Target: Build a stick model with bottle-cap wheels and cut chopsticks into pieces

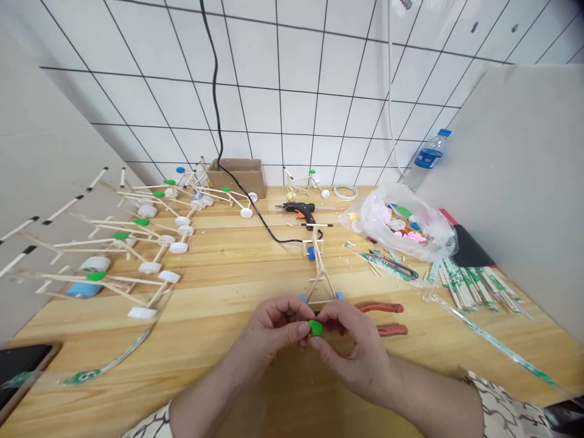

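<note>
Between my two hands is a small green oval piece (316, 328), smooth and rounded; its material I cannot make out. My left hand (283, 331) pinches its left side with thumb and forefinger. My right hand (353, 347) has its fingertips closed at the piece's right edge. Just beyond my hands stands a little tricycle model (320, 267) of wooden sticks, with blue wheels and black-tipped handlebars. Its rear wheels are partly hidden by my fingers. Red-handled pliers (383, 308) lie behind my right hand, their jaws hidden.
Several finished stick tricycles (150, 243) with green seats crowd the left. A hot glue gun (303, 210) and its black cable lie at the back, near a cardboard box (241, 176). On the right are a bag of bottle caps (406, 222), a utility knife (395, 264) and wrapped chopsticks (474, 286).
</note>
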